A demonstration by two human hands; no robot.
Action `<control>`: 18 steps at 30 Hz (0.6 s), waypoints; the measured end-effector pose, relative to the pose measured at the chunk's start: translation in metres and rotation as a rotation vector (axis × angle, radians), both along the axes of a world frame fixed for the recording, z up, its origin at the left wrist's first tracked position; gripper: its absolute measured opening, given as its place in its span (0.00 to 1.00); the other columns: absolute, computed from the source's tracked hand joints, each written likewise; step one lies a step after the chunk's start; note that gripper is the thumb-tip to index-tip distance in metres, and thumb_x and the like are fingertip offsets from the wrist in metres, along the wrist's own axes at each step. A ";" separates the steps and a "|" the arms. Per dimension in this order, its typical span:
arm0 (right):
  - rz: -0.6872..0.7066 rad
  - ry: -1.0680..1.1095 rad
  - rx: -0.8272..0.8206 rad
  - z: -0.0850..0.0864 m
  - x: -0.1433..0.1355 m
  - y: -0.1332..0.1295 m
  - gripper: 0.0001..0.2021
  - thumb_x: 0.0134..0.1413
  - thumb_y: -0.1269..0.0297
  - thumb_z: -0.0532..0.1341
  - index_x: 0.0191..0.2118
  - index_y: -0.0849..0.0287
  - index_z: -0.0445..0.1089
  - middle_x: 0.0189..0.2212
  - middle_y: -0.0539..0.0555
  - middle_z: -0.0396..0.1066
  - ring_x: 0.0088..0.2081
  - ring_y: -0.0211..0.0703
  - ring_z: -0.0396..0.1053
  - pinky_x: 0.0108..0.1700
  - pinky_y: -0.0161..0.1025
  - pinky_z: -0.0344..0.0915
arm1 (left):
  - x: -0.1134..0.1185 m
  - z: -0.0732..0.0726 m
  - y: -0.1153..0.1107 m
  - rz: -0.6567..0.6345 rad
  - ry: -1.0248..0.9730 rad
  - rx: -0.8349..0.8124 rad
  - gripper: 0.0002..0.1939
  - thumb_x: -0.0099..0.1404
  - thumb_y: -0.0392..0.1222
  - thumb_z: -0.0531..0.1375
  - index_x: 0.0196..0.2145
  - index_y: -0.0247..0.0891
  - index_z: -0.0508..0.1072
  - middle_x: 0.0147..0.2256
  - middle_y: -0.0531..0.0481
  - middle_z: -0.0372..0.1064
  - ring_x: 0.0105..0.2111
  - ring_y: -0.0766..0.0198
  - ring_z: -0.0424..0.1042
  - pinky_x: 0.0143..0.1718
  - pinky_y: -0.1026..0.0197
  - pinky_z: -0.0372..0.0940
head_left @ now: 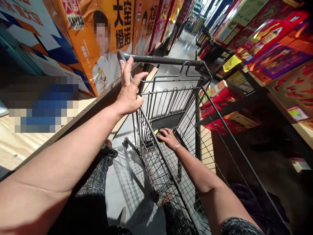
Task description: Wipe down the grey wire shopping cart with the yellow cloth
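Note:
A metal wire shopping cart stands in front of me. My left hand grips the frame at its corner, just below the grey push handle; two fingers reach up to the handle and the others are spread over the rim. Down inside the basket, my right hand, with a thin bracelet at the wrist, has its fingers curled over a small yellow-and-black thing. My fingers cover most of that thing, so its kind is hidden. It lies close to the grey panel at the handle end.
Large orange drink cartons line a wooden ledge on the left. Red and purple gift boxes fill shelves on the right, with a yellow tag jutting out. A tiled aisle runs between them.

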State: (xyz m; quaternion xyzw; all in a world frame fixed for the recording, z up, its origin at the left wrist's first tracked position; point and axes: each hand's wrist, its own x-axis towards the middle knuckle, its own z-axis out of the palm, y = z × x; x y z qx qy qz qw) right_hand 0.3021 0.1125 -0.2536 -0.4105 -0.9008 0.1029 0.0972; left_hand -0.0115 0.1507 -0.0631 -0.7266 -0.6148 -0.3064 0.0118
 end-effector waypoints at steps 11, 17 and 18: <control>-0.430 0.387 0.640 0.158 0.000 0.156 0.17 0.61 0.66 0.54 0.54 0.52 0.68 0.55 0.57 0.59 0.61 0.56 0.54 0.61 0.66 0.54 | -0.005 -0.007 0.006 0.042 0.000 -0.034 0.40 0.52 0.38 0.63 0.63 0.47 0.60 0.70 0.52 0.45 0.71 0.39 0.16 0.72 0.35 0.25; -0.591 0.407 0.480 0.050 0.002 0.102 0.30 0.47 0.73 0.55 0.59 0.56 0.60 0.57 0.62 0.54 0.61 0.57 0.53 0.61 0.62 0.56 | -0.001 0.000 0.001 -0.001 -0.021 -0.017 0.38 0.53 0.38 0.64 0.61 0.47 0.62 0.71 0.53 0.44 0.71 0.41 0.16 0.72 0.37 0.25; -0.602 0.379 0.409 0.026 0.007 0.083 0.32 0.43 0.74 0.55 0.59 0.57 0.60 0.56 0.63 0.55 0.61 0.57 0.54 0.61 0.61 0.57 | -0.002 -0.001 0.002 0.004 -0.022 -0.019 0.38 0.53 0.38 0.63 0.62 0.47 0.62 0.71 0.53 0.44 0.71 0.42 0.15 0.72 0.37 0.25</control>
